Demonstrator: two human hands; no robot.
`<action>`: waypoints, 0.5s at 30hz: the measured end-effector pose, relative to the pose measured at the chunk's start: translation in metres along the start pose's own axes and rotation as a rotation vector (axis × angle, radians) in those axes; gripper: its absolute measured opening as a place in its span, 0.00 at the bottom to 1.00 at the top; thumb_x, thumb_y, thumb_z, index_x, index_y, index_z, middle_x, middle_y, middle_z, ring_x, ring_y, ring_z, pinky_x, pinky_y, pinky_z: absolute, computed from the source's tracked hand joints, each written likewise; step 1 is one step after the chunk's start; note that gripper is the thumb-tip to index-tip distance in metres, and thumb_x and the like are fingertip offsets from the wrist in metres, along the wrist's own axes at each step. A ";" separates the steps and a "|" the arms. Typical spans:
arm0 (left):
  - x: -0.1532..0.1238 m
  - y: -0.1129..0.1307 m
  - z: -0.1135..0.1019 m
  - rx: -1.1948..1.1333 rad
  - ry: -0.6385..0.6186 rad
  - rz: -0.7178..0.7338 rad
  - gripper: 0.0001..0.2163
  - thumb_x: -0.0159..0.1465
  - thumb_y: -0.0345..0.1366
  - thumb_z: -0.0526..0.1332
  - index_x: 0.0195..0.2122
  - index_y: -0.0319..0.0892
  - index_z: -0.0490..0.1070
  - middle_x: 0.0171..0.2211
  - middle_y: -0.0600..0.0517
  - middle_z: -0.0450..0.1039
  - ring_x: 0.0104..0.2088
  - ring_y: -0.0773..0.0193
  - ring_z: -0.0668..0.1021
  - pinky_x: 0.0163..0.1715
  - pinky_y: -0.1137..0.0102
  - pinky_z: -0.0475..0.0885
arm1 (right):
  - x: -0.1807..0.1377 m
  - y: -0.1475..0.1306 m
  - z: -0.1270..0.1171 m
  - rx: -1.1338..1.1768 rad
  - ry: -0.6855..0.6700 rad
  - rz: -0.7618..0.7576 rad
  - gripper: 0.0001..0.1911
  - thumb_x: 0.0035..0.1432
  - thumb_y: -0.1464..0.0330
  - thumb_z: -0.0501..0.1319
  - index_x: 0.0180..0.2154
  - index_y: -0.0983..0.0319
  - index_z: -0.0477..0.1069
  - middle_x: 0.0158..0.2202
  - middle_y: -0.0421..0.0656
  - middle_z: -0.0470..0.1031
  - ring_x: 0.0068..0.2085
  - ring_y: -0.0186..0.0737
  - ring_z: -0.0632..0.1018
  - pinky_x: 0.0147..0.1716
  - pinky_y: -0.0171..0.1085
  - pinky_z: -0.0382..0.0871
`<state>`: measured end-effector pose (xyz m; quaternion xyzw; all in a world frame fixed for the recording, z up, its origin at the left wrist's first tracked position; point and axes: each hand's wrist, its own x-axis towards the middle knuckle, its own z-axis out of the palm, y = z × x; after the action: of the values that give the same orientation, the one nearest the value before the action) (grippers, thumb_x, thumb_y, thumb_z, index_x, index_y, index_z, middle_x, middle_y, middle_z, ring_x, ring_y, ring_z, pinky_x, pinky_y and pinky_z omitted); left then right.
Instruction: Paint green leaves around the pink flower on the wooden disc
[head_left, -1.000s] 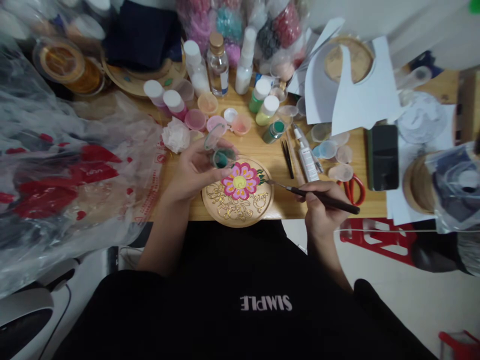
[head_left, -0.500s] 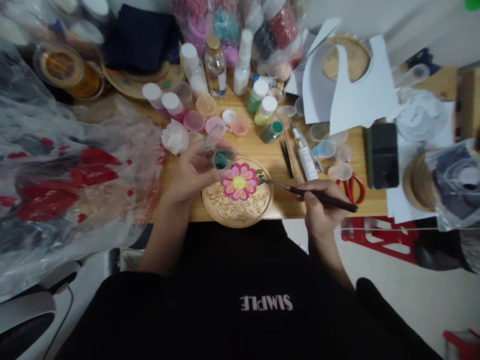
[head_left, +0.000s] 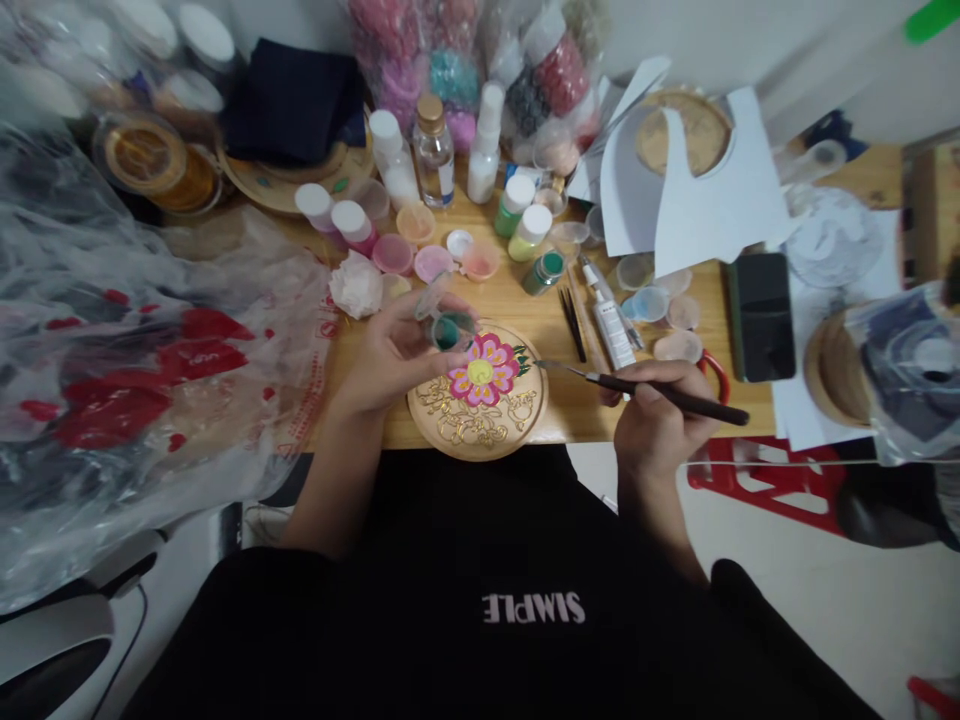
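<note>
A round wooden disc (head_left: 480, 415) lies at the table's near edge, painted with a pink and yellow flower and gold scrollwork. My left hand (head_left: 390, 355) is closed round a small clear pot of green paint (head_left: 448, 327) with its lid flipped up, held just above the disc's upper left edge. My right hand (head_left: 656, 415) pinches a dark-handled paintbrush (head_left: 660, 392). The brush tip points left and reaches the green leaves at the flower's right side.
Paint bottles (head_left: 517, 205) and small colour cups (head_left: 414, 258) crowd the wooden table (head_left: 525, 300) behind the disc. A glue tube (head_left: 611, 325), tweezers (head_left: 574, 325), red scissors (head_left: 716, 375), a phone (head_left: 763, 315) and white paper (head_left: 705, 200) lie to the right. A plastic bag (head_left: 142, 350) fills the left.
My right hand has slid slightly right and the brush lies flatter, tip still by the flower's right edge. The left hand holds the pot in nearly the same place. The view shifted a little.
</note>
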<state>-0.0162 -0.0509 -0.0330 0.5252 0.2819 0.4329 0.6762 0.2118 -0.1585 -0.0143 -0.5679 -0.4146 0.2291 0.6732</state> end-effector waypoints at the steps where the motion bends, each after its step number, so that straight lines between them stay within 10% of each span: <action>1: 0.000 0.000 0.000 -0.004 -0.025 0.014 0.21 0.46 0.29 0.77 0.43 0.45 0.77 0.39 0.53 0.81 0.37 0.68 0.81 0.38 0.74 0.77 | 0.002 -0.002 0.004 0.041 0.012 -0.004 0.05 0.50 0.73 0.60 0.26 0.60 0.73 0.20 0.35 0.72 0.17 0.32 0.73 0.14 0.33 0.64; 15: -0.009 0.030 0.014 0.185 -0.177 0.014 0.23 0.49 0.30 0.75 0.47 0.49 0.78 0.46 0.50 0.80 0.45 0.60 0.82 0.44 0.68 0.79 | 0.000 -0.020 0.029 -0.025 -0.360 -0.199 0.05 0.59 0.69 0.60 0.38 0.57 0.75 0.30 0.39 0.78 0.30 0.35 0.80 0.29 0.38 0.76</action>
<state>-0.0175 -0.0627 -0.0007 0.6233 0.2561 0.3619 0.6442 0.1845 -0.1467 0.0052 -0.4823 -0.5851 0.2539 0.6005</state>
